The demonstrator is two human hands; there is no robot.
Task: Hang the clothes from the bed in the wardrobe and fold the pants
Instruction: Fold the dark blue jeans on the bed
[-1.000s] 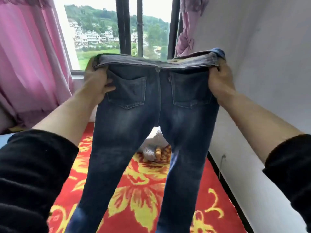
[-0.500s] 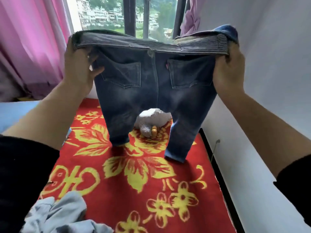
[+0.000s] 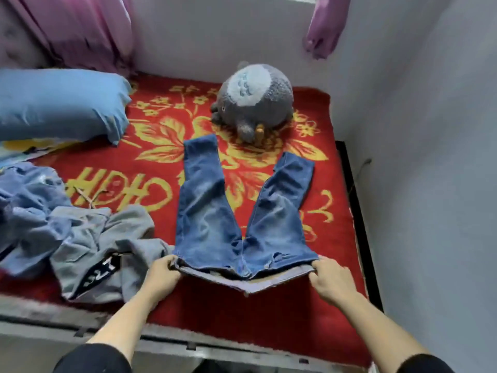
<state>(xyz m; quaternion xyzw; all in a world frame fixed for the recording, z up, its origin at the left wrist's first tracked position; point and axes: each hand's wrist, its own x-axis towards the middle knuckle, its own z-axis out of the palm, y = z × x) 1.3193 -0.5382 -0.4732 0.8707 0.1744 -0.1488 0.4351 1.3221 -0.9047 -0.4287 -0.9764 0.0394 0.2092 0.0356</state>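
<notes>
Left hand [image 3: 161,275] and right hand [image 3: 332,281] each pinch one end of the waistband of the blue jeans [image 3: 215,224], fingers curled round the denim; the jeans lie flat on the bed's red floral blanket [image 3: 336,238], waistband on the near side of the grey plush toy [image 3: 255,98], legs spread in a V, one hem just beside the toy; judged progress: pants laid out, no fold made yet; grey garment [image 3: 107,251] and crumpled light-blue garment [image 3: 29,211], heaped nearer and left of the toy, remain unhung; blue pillow [image 3: 59,103] left of the toy; wardrobe not in view.
</notes>
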